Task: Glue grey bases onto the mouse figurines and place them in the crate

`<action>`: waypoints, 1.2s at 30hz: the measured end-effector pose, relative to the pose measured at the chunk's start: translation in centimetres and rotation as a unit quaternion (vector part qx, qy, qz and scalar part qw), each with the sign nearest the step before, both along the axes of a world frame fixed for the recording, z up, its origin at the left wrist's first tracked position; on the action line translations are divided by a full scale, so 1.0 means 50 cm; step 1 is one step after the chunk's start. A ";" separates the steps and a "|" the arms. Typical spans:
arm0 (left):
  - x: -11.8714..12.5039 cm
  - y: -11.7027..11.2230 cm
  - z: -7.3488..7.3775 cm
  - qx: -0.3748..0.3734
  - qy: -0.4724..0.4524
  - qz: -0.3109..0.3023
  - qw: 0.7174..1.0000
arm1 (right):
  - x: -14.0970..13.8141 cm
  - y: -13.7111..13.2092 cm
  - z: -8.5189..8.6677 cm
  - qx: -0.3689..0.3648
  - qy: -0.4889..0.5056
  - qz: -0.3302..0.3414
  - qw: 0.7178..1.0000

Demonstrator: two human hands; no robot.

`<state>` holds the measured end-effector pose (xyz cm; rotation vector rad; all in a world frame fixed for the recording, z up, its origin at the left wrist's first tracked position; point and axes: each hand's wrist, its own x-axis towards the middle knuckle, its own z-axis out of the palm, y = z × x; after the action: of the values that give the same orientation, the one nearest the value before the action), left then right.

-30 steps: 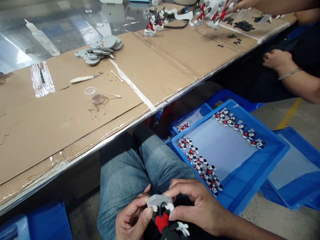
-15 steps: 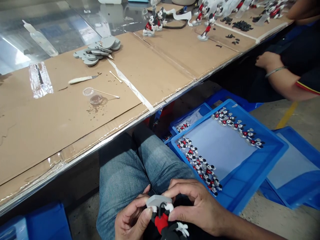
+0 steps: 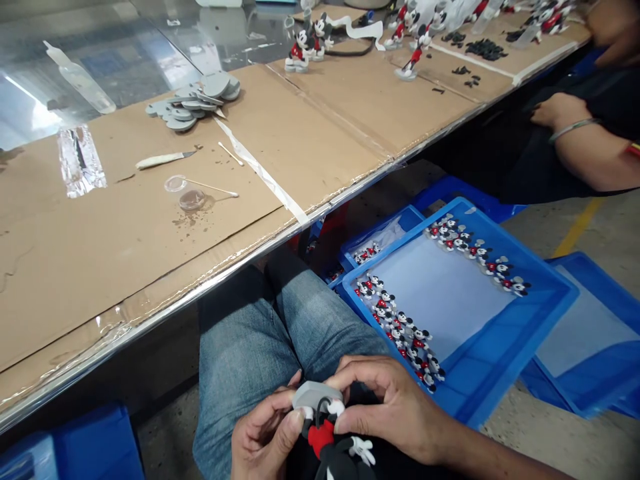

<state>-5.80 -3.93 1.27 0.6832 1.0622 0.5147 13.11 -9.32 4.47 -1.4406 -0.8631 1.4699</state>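
Observation:
Over my lap I hold a Mickey Mouse figurine (image 3: 321,437) upside down, its red shorts and white shoes toward a grey base piece (image 3: 315,395). The base lies against the soles of the shoes. My left hand (image 3: 265,430) pinches the base and one shoe between thumb and fingers. On the other side, my right hand (image 3: 390,407) has its thumb at the other shoe and its fingers on the base. The figurine's head is partly cut off by the lower edge of the view.
A blue tray (image 3: 537,327) with rows of figurines stands at my right. On the cardboard-covered table lie grey bases (image 3: 195,103), a craft knife (image 3: 163,160), cotton swabs (image 3: 230,154) and a small dish (image 3: 193,200). A co-worker's arm (image 3: 580,133) is at the right.
The figurine and base have tilted slightly in my hands, showing more of the base's face. The co-worker's arm has shifted a little to the right.

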 end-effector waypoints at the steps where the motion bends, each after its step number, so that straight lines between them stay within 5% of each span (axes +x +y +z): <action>1: 0.005 0.003 0.001 -0.030 0.000 0.001 1.000 | 0.001 0.002 -0.005 -0.028 0.039 -0.013 0.999; 6: 0.048 0.035 0.006 -0.106 -0.006 -0.034 0.994 | 0.001 0.005 -0.046 -0.141 0.237 -0.133 0.952; 15: 0.112 0.068 -0.014 -0.093 -0.007 -0.025 0.995 | 0.006 0.009 -0.079 -0.217 0.304 -0.277 0.886; 36: 0.107 0.061 -0.025 -0.078 -0.021 -0.032 0.996 | 0.001 0.006 -0.067 -0.193 0.322 -0.284 0.882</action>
<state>-0.44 -0.87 0.00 0.5651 1.0269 0.3858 13.18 -9.03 1.11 -1.1922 0.2681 1.5367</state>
